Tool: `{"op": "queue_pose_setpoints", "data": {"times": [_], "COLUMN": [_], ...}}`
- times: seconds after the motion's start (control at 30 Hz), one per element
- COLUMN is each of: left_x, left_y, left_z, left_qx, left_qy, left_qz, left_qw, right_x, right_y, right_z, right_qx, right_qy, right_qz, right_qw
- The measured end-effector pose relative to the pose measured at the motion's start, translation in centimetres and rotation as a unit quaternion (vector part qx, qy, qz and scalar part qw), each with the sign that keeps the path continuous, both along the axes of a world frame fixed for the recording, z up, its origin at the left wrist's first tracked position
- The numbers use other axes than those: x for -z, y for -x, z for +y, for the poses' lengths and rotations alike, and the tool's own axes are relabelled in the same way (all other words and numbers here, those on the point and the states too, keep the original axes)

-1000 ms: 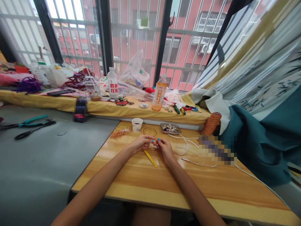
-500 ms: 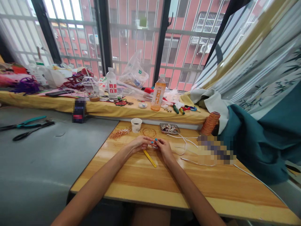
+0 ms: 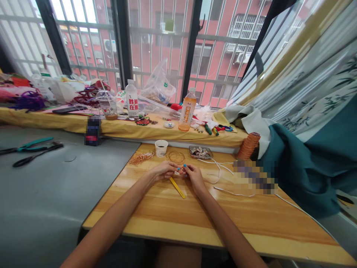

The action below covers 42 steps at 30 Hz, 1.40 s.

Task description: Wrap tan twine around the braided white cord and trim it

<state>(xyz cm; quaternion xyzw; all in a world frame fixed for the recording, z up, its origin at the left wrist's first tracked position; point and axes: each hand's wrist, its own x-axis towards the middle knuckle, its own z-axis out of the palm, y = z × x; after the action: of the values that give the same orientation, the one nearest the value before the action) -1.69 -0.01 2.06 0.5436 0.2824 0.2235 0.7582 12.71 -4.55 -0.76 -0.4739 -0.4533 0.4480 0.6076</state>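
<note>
My left hand (image 3: 163, 171) and my right hand (image 3: 194, 178) meet above the wooden table (image 3: 156, 208), fingertips pinched close together. A tiny white bit (image 3: 177, 172) shows at the left fingertips; its kind is too small to make out, and the fingers hide the rest. Just below the hands lies a flat yellow strip-like tool (image 3: 177, 188), its upper end near the left fingers. Behind them are a coil of thin brown cord (image 3: 176, 158) and a paper cup (image 3: 161, 149) with dark contents. Left of the cup is a bundle of orange and white threads (image 3: 141, 158).
A clear tray (image 3: 201, 158) of small pieces stands at the table's back. White cord (image 3: 219, 174) trails rightward near an orange cord spool (image 3: 249, 145). The cloth-covered sill holds a water bottle (image 3: 131, 99) and an orange drink bottle (image 3: 187, 111). Pliers (image 3: 33, 143) lie far left.
The left fingertips have drawn slightly left of the right ones, and more of the white bit shows. The view has shifted very slightly; the other things stay put.
</note>
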Motion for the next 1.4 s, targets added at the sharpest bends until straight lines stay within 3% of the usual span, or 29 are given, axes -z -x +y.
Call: {"op": "queue_pose_setpoints", "data": {"times": [0.4,0.8,1.0,1.07,1.17,1.27,1.4], "left_x": [0.3,0.0,-0.1,0.0,0.6,1.6,2.3], "left_y": [0.1,0.0,-0.3,-0.8,-1.8,-2.6,-2.8], "left_z": [0.2,-0.2,-0.8,-1.1,-1.6,-1.7,-1.3], "left_qx": [0.02,0.004,-0.003,-0.037,-0.134,-0.214,-0.25], "left_qy": [-0.027,0.0,-0.047,-0.077,-0.142,-0.253,-0.347], "left_qz": [0.016,0.024,0.047,0.074,0.123,0.152,0.186], "left_qw": [0.999,1.0,0.998,0.994,0.973,0.931,0.885], "right_x": [0.2,0.3,0.3,0.1,-0.5,-1.0,-1.1], "right_y": [-0.1,-0.1,-0.1,0.0,0.3,0.6,0.7], "right_z": [0.3,0.5,0.4,0.2,-0.4,-0.9,-1.0], "right_qx": [-0.018,0.008,0.012,0.029,0.077,0.127,0.124], "right_qy": [0.001,-0.019,-0.026,-0.035,-0.046,-0.06,-0.067], "right_qz": [-0.02,-0.098,-0.128,-0.163,-0.241,-0.316,-0.333], "right_qw": [1.0,0.995,0.991,0.986,0.966,0.938,0.932]}}
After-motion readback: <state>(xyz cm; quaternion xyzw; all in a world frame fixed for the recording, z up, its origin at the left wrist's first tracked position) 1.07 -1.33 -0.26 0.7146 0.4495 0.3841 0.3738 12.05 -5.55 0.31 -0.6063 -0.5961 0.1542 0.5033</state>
